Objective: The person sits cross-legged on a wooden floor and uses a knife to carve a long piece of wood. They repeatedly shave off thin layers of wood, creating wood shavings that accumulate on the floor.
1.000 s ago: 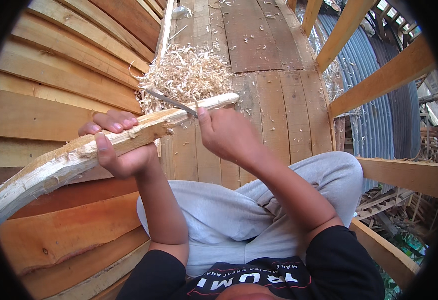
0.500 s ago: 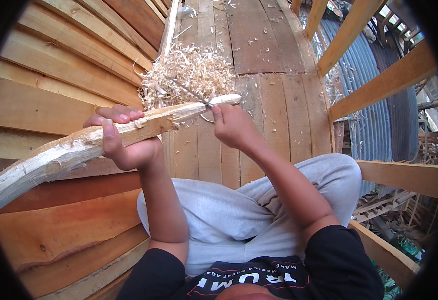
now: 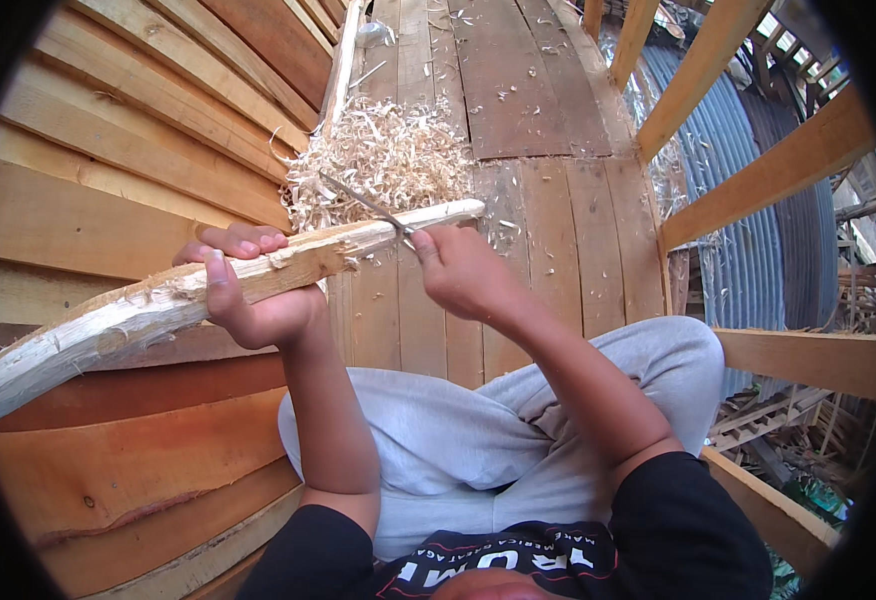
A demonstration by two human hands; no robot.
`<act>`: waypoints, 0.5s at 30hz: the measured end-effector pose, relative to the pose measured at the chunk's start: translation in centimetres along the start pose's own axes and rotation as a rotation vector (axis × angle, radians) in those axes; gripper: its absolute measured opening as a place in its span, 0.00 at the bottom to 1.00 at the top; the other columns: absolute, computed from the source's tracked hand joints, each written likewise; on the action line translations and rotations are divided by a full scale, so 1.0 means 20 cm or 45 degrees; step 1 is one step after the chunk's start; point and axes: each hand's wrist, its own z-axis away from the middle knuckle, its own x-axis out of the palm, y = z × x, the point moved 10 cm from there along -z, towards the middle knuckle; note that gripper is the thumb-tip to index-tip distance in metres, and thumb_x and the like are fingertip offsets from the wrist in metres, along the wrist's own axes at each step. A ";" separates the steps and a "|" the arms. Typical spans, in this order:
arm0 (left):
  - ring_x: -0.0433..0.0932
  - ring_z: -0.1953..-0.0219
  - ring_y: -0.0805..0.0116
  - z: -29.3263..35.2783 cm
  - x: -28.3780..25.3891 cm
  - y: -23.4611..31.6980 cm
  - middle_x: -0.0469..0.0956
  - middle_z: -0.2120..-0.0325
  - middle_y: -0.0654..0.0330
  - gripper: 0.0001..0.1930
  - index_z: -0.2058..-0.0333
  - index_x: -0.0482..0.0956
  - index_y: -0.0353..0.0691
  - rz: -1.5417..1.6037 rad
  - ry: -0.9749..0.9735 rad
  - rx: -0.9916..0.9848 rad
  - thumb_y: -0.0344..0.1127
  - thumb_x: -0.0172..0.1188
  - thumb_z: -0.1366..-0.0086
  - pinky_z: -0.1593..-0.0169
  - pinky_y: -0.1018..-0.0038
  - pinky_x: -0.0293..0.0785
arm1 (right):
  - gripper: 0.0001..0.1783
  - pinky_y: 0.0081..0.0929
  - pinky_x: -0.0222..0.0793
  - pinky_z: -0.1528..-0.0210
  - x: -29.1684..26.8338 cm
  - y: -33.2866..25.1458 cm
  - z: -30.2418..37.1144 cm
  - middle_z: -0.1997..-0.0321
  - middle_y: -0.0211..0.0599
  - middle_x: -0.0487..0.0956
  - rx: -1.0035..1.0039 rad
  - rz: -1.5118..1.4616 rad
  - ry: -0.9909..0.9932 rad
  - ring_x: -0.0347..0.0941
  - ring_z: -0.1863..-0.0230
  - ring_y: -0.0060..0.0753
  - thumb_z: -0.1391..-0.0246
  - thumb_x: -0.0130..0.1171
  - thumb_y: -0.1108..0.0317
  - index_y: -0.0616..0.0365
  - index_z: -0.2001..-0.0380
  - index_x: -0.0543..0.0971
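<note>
A long, curved, peeled wooden pole [image 3: 168, 300] runs from the left rim up to a narrow pale tip right of centre. My left hand [image 3: 248, 285] grips it around the middle, thumb on the near side and fingers over the far side. My right hand [image 3: 458, 270] is closed on the handle of a knife [image 3: 363, 200], whose thin dark blade lies across the pole near its tip, pointing up and left. Most of the handle is hidden in my fist. Below the blade, the pole's near edge looks rough and splintered.
Curled wood shavings [image 3: 383, 160] are heaped on the plank floor [image 3: 518, 90] beyond the pole. A board wall [image 3: 88, 210] rises on the left. Wooden railing posts [image 3: 768, 170] stand on the right, with corrugated metal sheets [image 3: 728, 200] beyond. My crossed legs [image 3: 438, 430] in grey trousers are below.
My right hand and the knife have moved a little nearer to me and left along the pole, away from its tip. My left hand keeps its grip.
</note>
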 end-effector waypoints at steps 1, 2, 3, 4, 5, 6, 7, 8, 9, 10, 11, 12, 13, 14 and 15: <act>0.63 0.81 0.75 0.02 0.02 0.00 0.61 0.81 0.65 0.13 0.69 0.63 0.45 0.010 -0.026 -0.002 0.42 0.55 0.47 0.74 0.78 0.67 | 0.27 0.51 0.67 0.59 -0.02 -0.13 0.06 0.69 0.61 0.78 -0.082 0.000 -0.026 0.74 0.63 0.64 0.33 0.36 0.57 0.68 0.72 0.76; 0.64 0.81 0.75 0.03 0.02 0.01 0.61 0.81 0.65 0.13 0.69 0.63 0.45 -0.044 0.011 0.016 0.42 0.55 0.47 0.74 0.78 0.67 | 0.26 0.51 0.67 0.58 -0.03 -0.05 0.04 0.69 0.62 0.78 0.001 -0.008 0.018 0.74 0.63 0.64 0.33 0.36 0.57 0.68 0.72 0.76; 0.64 0.81 0.75 0.04 0.02 0.02 0.61 0.81 0.65 0.13 0.69 0.63 0.45 -0.098 0.048 0.034 0.42 0.55 0.47 0.75 0.78 0.67 | 0.26 0.52 0.67 0.58 0.00 0.09 0.01 0.69 0.62 0.78 0.084 -0.016 0.060 0.74 0.62 0.64 0.33 0.36 0.57 0.68 0.71 0.76; 0.64 0.81 0.74 0.05 0.05 0.03 0.61 0.81 0.65 0.13 0.69 0.63 0.45 -0.135 0.071 0.057 0.42 0.55 0.47 0.75 0.78 0.66 | 0.26 0.52 0.67 0.57 -0.01 0.24 -0.04 0.69 0.62 0.78 0.160 -0.024 0.125 0.74 0.62 0.64 0.33 0.36 0.58 0.68 0.70 0.77; 0.64 0.81 0.74 0.05 0.07 0.03 0.61 0.82 0.65 0.13 0.69 0.63 0.44 -0.130 0.064 0.074 0.42 0.55 0.47 0.75 0.79 0.66 | 0.25 0.52 0.67 0.58 -0.02 0.42 -0.08 0.70 0.62 0.78 0.247 -0.008 0.129 0.74 0.63 0.65 0.33 0.37 0.58 0.68 0.70 0.76; 0.64 0.81 0.74 0.04 0.07 0.02 0.61 0.82 0.65 0.13 0.69 0.63 0.44 -0.110 0.055 0.070 0.42 0.55 0.47 0.75 0.79 0.66 | 0.25 0.53 0.67 0.58 -0.01 0.41 -0.08 0.70 0.62 0.77 0.221 0.002 0.136 0.73 0.63 0.65 0.33 0.37 0.58 0.68 0.70 0.76; 0.64 0.81 0.74 0.04 0.06 0.03 0.61 0.82 0.65 0.13 0.69 0.63 0.44 -0.088 0.045 0.065 0.42 0.55 0.47 0.75 0.78 0.66 | 0.25 0.53 0.66 0.59 -0.01 0.36 -0.07 0.71 0.62 0.77 0.196 0.014 0.146 0.73 0.64 0.65 0.33 0.37 0.58 0.68 0.71 0.76; 0.64 0.81 0.74 0.04 0.04 0.03 0.61 0.82 0.65 0.13 0.69 0.63 0.44 -0.074 0.046 0.066 0.43 0.55 0.47 0.75 0.78 0.66 | 0.25 0.54 0.66 0.59 0.00 0.27 -0.05 0.72 0.62 0.77 0.165 0.027 0.142 0.73 0.64 0.66 0.33 0.37 0.58 0.68 0.71 0.75; 0.64 0.81 0.74 0.03 0.05 0.03 0.61 0.82 0.65 0.13 0.69 0.63 0.45 -0.055 0.006 0.076 0.42 0.55 0.47 0.75 0.78 0.67 | 0.26 0.54 0.66 0.59 0.01 0.12 -0.02 0.71 0.62 0.77 0.035 -0.003 0.150 0.72 0.64 0.66 0.33 0.37 0.58 0.69 0.72 0.75; 0.64 0.79 0.73 0.04 0.04 0.03 0.61 0.81 0.65 0.13 0.70 0.63 0.45 -0.085 0.015 0.059 0.44 0.54 0.46 0.73 0.77 0.66 | 0.26 0.54 0.65 0.59 0.01 0.11 -0.01 0.72 0.62 0.76 0.007 -0.051 0.147 0.72 0.64 0.67 0.33 0.37 0.58 0.69 0.72 0.75; 0.64 0.77 0.72 0.05 0.04 0.02 0.61 0.80 0.64 0.13 0.72 0.63 0.45 -0.116 0.025 0.042 0.45 0.53 0.46 0.71 0.75 0.66 | 0.25 0.54 0.65 0.60 0.02 0.10 -0.01 0.72 0.63 0.76 -0.020 -0.098 0.143 0.72 0.64 0.67 0.33 0.38 0.57 0.69 0.72 0.75; 0.64 0.75 0.71 0.05 0.03 0.01 0.61 0.79 0.64 0.13 0.74 0.62 0.45 -0.147 0.035 0.026 0.47 0.52 0.45 0.69 0.74 0.66 | 0.25 0.54 0.65 0.60 0.02 0.10 -0.01 0.72 0.63 0.76 -0.048 -0.147 0.139 0.72 0.65 0.67 0.33 0.38 0.57 0.69 0.72 0.75; 0.64 0.77 0.72 0.05 0.06 0.01 0.62 0.80 0.64 0.13 0.72 0.63 0.45 -0.137 0.040 0.032 0.45 0.53 0.46 0.71 0.75 0.66 | 0.26 0.53 0.64 0.62 0.00 0.25 -0.06 0.74 0.62 0.75 0.027 -0.088 0.224 0.72 0.67 0.67 0.33 0.38 0.57 0.68 0.73 0.74; 0.64 0.79 0.73 0.04 0.06 0.01 0.62 0.81 0.65 0.13 0.70 0.63 0.45 -0.138 0.053 0.047 0.44 0.54 0.47 0.72 0.76 0.67 | 0.26 0.54 0.65 0.61 0.00 0.35 -0.08 0.73 0.63 0.75 0.115 -0.085 0.178 0.72 0.66 0.67 0.33 0.38 0.57 0.69 0.74 0.74; 0.64 0.81 0.74 0.04 0.06 0.02 0.62 0.82 0.65 0.13 0.68 0.63 0.44 -0.139 0.064 0.059 0.42 0.55 0.47 0.74 0.77 0.67 | 0.26 0.54 0.65 0.60 0.00 0.43 -0.09 0.73 0.63 0.75 0.204 -0.084 0.133 0.72 0.65 0.67 0.33 0.38 0.58 0.69 0.75 0.74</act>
